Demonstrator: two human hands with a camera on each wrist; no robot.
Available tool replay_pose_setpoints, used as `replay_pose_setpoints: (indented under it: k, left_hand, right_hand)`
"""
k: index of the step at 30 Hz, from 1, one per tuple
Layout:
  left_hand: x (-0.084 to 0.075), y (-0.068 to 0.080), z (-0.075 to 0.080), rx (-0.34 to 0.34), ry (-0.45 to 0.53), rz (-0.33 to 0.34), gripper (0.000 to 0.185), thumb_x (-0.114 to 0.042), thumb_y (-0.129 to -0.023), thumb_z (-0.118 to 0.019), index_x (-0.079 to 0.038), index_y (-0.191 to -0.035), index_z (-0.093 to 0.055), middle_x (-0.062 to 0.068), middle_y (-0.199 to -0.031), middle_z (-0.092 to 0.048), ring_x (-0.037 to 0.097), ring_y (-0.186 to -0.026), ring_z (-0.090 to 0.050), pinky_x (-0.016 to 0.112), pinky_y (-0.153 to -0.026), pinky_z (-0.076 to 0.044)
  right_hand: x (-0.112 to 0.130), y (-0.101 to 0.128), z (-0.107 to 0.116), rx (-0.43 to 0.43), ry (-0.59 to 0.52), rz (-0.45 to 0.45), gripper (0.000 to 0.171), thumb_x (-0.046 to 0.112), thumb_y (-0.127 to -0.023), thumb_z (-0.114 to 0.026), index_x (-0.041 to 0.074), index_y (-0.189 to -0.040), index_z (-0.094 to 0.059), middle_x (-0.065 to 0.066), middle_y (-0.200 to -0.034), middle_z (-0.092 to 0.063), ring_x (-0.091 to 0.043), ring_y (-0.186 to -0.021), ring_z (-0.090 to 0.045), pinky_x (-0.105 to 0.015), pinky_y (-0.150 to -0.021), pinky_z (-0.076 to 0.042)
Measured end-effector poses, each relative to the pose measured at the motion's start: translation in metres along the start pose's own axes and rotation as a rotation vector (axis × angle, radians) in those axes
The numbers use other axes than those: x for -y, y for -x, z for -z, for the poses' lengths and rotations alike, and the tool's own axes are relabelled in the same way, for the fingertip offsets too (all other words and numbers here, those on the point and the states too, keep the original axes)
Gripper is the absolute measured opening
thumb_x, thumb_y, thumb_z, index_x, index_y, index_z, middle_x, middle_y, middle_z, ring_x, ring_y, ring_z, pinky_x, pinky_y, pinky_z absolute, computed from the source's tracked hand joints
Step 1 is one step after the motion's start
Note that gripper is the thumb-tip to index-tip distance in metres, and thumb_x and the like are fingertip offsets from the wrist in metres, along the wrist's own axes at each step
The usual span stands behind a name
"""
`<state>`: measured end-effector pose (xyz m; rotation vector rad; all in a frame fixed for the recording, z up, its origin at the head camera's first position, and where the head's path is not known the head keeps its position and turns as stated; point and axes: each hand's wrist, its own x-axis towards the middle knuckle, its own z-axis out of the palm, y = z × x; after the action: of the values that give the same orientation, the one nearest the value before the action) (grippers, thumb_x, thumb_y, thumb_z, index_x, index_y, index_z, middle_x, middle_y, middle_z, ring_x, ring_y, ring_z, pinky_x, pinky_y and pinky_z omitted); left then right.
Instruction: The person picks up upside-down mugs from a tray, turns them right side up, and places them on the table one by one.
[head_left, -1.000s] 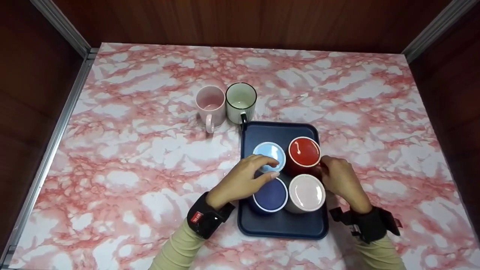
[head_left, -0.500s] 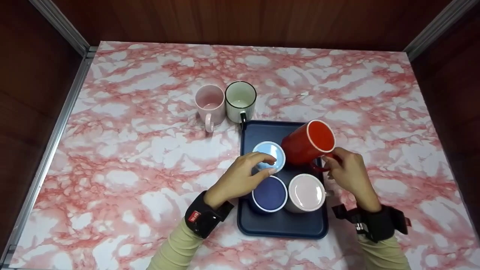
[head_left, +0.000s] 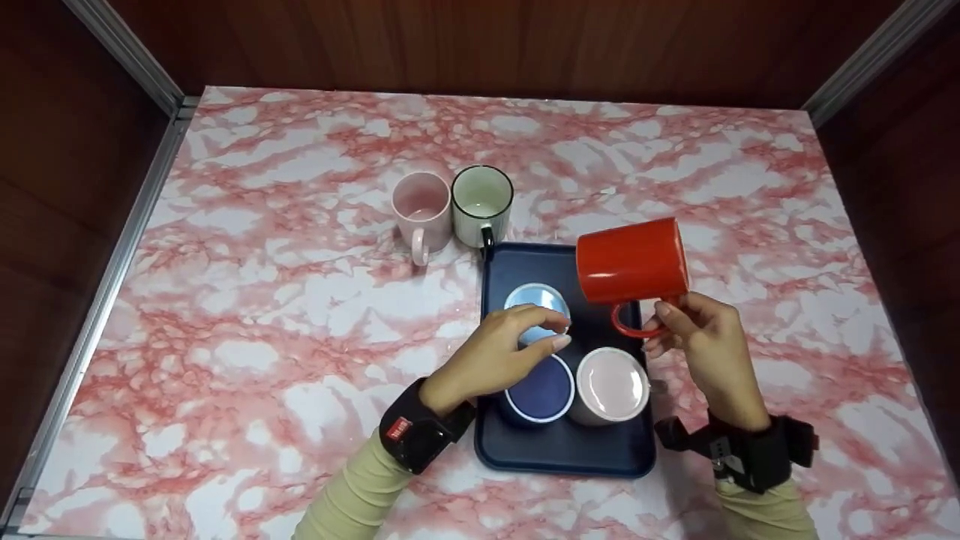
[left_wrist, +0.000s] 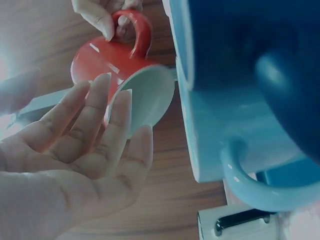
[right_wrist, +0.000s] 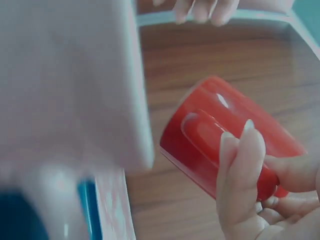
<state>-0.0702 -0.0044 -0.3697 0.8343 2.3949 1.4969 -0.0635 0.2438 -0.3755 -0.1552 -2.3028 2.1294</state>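
Head view: right hand (head_left: 709,352) pinches the red mug (head_left: 632,260) by its handle, mug on its side above the tray (head_left: 562,450). Left hand (head_left: 499,356), fingers loosely spread, hovers over the light blue mug (head_left: 534,300); dark blue mug (head_left: 540,391) and white mug (head_left: 611,384) sit beside it.

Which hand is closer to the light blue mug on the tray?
The left hand. Its fingers hover just above the upside-down light blue mug, at its near edge. The right hand is off to that mug's right, holding the red mug by its handle.

Dark blue mug (head_left: 538,394) partly under left hand (head_left: 491,360); wrist views blurred, mugs cropped.
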Motion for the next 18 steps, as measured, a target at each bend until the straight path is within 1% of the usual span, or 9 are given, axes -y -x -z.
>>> replay_pose_setpoints:
  k: [4,7,10,12,13,15,18]
  left_hand:
    - [-0.008,-0.004,-0.002,0.027,-0.007,0.006,0.026,-0.021,-0.091,-0.056,-0.005,-0.110,-0.064,0.004,-0.107,-0.063,0.013,-0.104,-0.054,0.025,-0.091,-0.039]
    - [-0.013,-0.008,-0.004,0.034,0.007,0.045,0.026,-0.021,-0.091,-0.057,-0.004,-0.110,-0.064,0.005,-0.104,-0.064,0.013,-0.100,-0.056,0.026,-0.087,-0.043]
    - [-0.017,-0.011,-0.008,0.015,0.069,0.101,0.027,-0.020,-0.090,-0.057,-0.002,-0.109,-0.064,0.006,-0.102,-0.065,0.014,-0.096,-0.058,0.025,-0.080,-0.045]
    - [-0.018,-0.013,-0.012,-0.017,0.138,0.137,0.026,-0.019,-0.090,-0.058,-0.001,-0.107,-0.064,0.007,-0.100,-0.065,0.016,-0.093,-0.059,0.024,-0.077,-0.046]
    - [-0.019,-0.014,-0.014,-0.033,0.199,0.160,0.025,-0.018,-0.090,-0.058,0.000,-0.107,-0.063,0.008,-0.099,-0.065,0.017,-0.092,-0.059,0.024,-0.076,-0.046]
    - [-0.019,-0.015,-0.017,-0.063,0.366,0.207,0.024,-0.014,-0.091,-0.057,0.003,-0.106,-0.061,0.009,-0.098,-0.064,0.019,-0.090,-0.060,0.024,-0.074,-0.047]
    - [-0.020,-0.017,-0.022,-0.114,0.673,0.275,0.022,-0.007,-0.091,-0.054,0.009,-0.106,-0.057,0.009,-0.094,-0.063,0.018,-0.086,-0.060,0.027,-0.074,-0.047]
  right_hand:
    - [0.003,0.005,-0.006,0.024,-0.205,0.005,0.018,0.003,-0.089,-0.057,-0.014,-0.084,-0.053,-0.017,-0.066,-0.060,-0.025,-0.049,-0.060,-0.034,-0.048,-0.051]
    - [0.005,0.009,-0.011,0.070,-0.367,0.015,0.014,0.000,-0.089,-0.055,-0.013,-0.084,-0.054,-0.017,-0.066,-0.061,-0.025,-0.049,-0.061,-0.032,-0.048,-0.052]
    - [0.006,0.012,-0.015,0.148,-0.495,0.039,0.012,-0.003,-0.092,-0.049,-0.010,-0.085,-0.056,-0.016,-0.068,-0.062,-0.024,-0.052,-0.062,-0.030,-0.049,-0.052]
    - [0.007,0.013,-0.019,0.193,-0.558,0.046,0.014,-0.004,-0.093,-0.045,-0.008,-0.086,-0.058,-0.015,-0.070,-0.063,-0.023,-0.054,-0.063,-0.029,-0.050,-0.052]
    - [0.007,0.013,-0.020,0.211,-0.585,0.049,0.016,-0.005,-0.093,-0.044,-0.008,-0.087,-0.058,-0.015,-0.071,-0.063,-0.024,-0.054,-0.063,-0.029,-0.051,-0.052]
    - [0.008,0.014,-0.023,0.231,-0.622,0.054,0.018,-0.006,-0.094,-0.042,-0.008,-0.088,-0.058,-0.016,-0.072,-0.063,-0.024,-0.055,-0.064,-0.029,-0.051,-0.052]
    - [0.010,0.016,-0.027,0.245,-0.667,0.057,0.018,-0.007,-0.094,-0.041,-0.009,-0.090,-0.058,-0.017,-0.073,-0.063,-0.025,-0.056,-0.064,-0.029,-0.051,-0.052]
